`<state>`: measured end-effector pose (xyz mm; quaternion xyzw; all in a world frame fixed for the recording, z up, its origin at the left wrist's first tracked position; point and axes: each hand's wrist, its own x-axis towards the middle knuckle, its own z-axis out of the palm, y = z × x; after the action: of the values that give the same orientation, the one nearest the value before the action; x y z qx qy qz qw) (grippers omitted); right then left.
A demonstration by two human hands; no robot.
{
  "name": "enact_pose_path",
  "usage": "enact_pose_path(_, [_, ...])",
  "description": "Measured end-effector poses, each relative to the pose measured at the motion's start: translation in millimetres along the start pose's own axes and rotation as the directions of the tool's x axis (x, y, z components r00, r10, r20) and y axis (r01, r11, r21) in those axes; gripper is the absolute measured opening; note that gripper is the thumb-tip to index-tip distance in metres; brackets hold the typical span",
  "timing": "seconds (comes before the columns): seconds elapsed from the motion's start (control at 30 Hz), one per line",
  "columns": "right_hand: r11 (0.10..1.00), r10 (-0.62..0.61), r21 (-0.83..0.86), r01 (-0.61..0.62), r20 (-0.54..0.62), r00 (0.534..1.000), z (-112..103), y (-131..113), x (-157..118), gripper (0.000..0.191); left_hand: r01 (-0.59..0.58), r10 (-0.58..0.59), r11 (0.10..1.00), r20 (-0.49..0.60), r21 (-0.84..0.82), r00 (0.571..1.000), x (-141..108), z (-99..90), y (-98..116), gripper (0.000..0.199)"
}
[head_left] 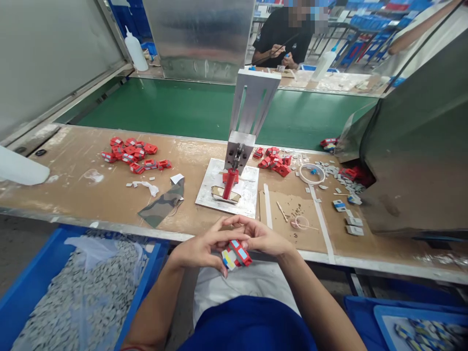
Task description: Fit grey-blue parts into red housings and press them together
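Fingers point(223, 237) of left hand point(199, 247) and right hand point(265, 239) pinched around red toy piece point(245, 258), held in front of lever press point(239, 146). Piece could be dropped if grip were loosened; pale-blue panels point(242, 253) could be dislodged by uneven pressure.

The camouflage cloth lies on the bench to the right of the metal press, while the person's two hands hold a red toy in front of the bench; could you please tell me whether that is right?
Not quite: the head view shows the camouflage cloth to the left of the metal press. The rest stands.
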<state>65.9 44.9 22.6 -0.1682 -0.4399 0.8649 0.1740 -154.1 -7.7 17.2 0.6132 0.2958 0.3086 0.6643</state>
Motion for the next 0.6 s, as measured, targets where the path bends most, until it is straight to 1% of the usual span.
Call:
enact_pose_path(0.03, [0.999, -0.001, -0.041, -0.001, -0.042, 0.999, 3.2, -1.7, -2.1, 0.070, 0.002, -0.002, 1.000, -0.022, -0.011, 1.000, -2.8, 1.7, 1.6, 0.085])
enact_pose_path(0.07, [0.995, -0.009, -0.103, -0.001, -0.097, 0.995, 6.5, -4.3, -4.0, 0.068, -0.007, 0.004, 0.999, -0.054, -0.044, 0.999, -5.9, 4.0, 1.5, 0.082])
enact_pose_path(0.1, [0.982, -0.034, -0.188, 0.001, -0.172, 0.985, 9.5, -7.7, -5.3, 0.063, -0.028, 0.019, 0.995, -0.102, -0.091, 0.995, -9.0, 6.6, -0.6, 0.078])
enact_pose_path(0.13, [0.957, -0.079, -0.291, -0.001, -0.264, 0.961, 11.9, -11.5, -5.1, 0.055, -0.058, 0.035, 0.988, -0.160, -0.144, 0.986, -12.1, 9.2, -4.6, 0.075])
enact_pose_path(0.17, [0.916, -0.154, -0.401, -0.006, -0.364, 0.919, 13.3, -15.5, -2.9, 0.048, -0.092, 0.044, 0.975, -0.232, -0.201, 0.972, -15.2, 11.7, -10.3, 0.071])
enact_pose_path(0.2, [0.863, -0.253, -0.506, -0.012, -0.451, 0.856, 13.7, -19.3, 1.8, 0.042, -0.117, 0.034, 0.958, -0.302, -0.262, 0.953, -18.1, 13.9, -17.0, 0.068])
enact_pose_path(0.23, [0.805, -0.359, -0.593, -0.011, -0.502, 0.787, 13.5, -22.7, 8.7, 0.039, -0.135, 0.009, 0.938, -0.368, -0.319, 0.930, -21.0, 15.6, -24.0, 0.066])
enact_pose_path(0.27, [0.755, -0.445, -0.656, -0.003, -0.516, 0.732, 13.0, -25.4, 17.6, 0.040, -0.147, -0.024, 0.919, -0.424, -0.366, 0.905, -23.8, 16.8, -30.6, 0.064])
enact_pose_path(0.3, [0.718, -0.502, -0.696, 0.011, -0.508, 0.700, 12.9, -27.3, 27.4, 0.044, -0.152, -0.059, 0.906, -0.475, -0.394, 0.878, -26.6, 17.2, -36.0, 0.063])
enact_pose_path(0.33, [0.698, -0.527, -0.716, 0.028, -0.487, 0.697, 14.0, -28.6, 37.2, 0.049, -0.154, -0.088, 0.903, -0.524, -0.401, 0.847, -29.2, 16.6, -39.7, 0.062])
enact_pose_path(0.37, [0.693, -0.530, -0.719, 0.047, -0.464, 0.710, 16.8, -29.3, 45.8, 0.052, -0.154, -0.108, 0.909, -0.574, -0.388, 0.812, -31.7, 14.8, -41.3, 0.060])
enact_pose_path(0.4, [0.699, -0.523, -0.713, 0.063, -0.448, 0.725, 22.0, -29.8, 52.3, 0.053, -0.146, -0.118, 0.921, -0.615, -0.362, 0.780, -33.5, 11.5, -40.6, 0.058])
enact_pose_path(0.43, [0.712, -0.516, -0.698, 0.075, -0.449, 0.729, 29.6, -30.5, 56.1, 0.055, -0.133, -0.117, 0.936, -0.647, -0.325, 0.754, -34.3, 6.8, -37.6, 0.057])
enact_pose_path(0.47, [0.730, -0.515, -0.677, 0.089, -0.460, 0.724, 39.3, -31.7, 57.0, 0.057, -0.114, -0.105, 0.954, -0.667, -0.277, 0.737, -33.3, 0.7, -32.5, 0.055])
enact_pose_path(0.5, [0.748, -0.520, -0.654, 0.113, -0.472, 0.712, 50.7, -34.0, 55.3, 0.061, -0.093, -0.082, 0.972, -0.680, -0.217, 0.729, -30.1, -6.5, -25.7, 0.054])
enact_pose_path(0.53, [0.763, -0.533, -0.630, 0.145, -0.486, 0.693, 62.7, -37.8, 51.5, 0.068, -0.071, -0.051, 0.986, -0.679, -0.151, 0.732, -24.2, -14.5, -17.8, 0.054])
enact_pose_path(0.6, [0.768, -0.573, -0.604, 0.212, -0.502, 0.648, 84.7, -51.0, 41.0, 0.080, -0.041, 0.022, 0.999, -0.655, -0.013, 0.755, -3.6, -31.2, -1.3, 0.055])
